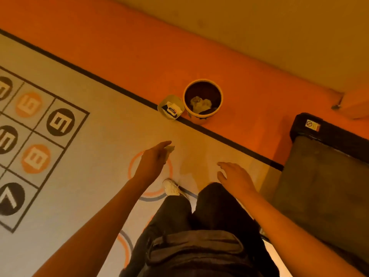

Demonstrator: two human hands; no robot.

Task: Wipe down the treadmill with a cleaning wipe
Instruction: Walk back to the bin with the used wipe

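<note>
So here's where we're at: our left hand (153, 162) is stretched out in front of us, pinching a small pale cleaning wipe (169, 149) at the fingertips. It's aimed roughly at the yellow bin (199, 117) sitting on the orange strip of floor (119, 43). Our right hand (235, 176) is just hanging loose with the fingers spread, holding nothing.

The treadmill (323, 176) is off to our right, well apart from both hands, so no wiping is going on right now. There's crumpled pale stuff in the bin, and a wipes packet (170, 107) sits right beside it.

Our guess is the wiping is mostly done and this wipe is headed for the bin. Honestly though, it could be a fresh one, and we can't tell from here whether the belt looks clean.
</note>
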